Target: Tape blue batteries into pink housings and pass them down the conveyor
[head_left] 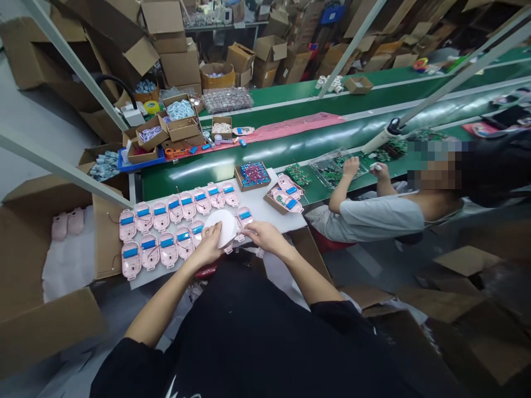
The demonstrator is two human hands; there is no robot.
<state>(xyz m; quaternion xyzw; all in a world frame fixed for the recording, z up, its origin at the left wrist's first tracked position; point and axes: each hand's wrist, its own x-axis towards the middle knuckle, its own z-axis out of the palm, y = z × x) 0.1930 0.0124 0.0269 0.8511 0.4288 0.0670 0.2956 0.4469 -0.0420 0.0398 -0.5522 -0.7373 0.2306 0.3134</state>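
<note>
My left hand point(211, 239) is closed on a white round roll point(226, 227), which looks like a roll of tape. At the roll's right edge my right hand point(264, 236) has its thumb and fingers pinched together; whatever is between them is too small to make out. Around both hands, pink plastic shells point(168, 252) lie in two rows, most with a blue battery point(167, 242) and thin wires inside. The roll covers part of the lower row. One shell point(244, 216) lies just above my right hand.
A box of blue batteries with red wires point(254, 174) stands behind the rows. To its right is a box of pink shells with circuit boards point(284, 199). A co-worker point(381, 213) sits at the right beside green boards point(336, 166). A large open carton point(108, 237) flanks the left side.
</note>
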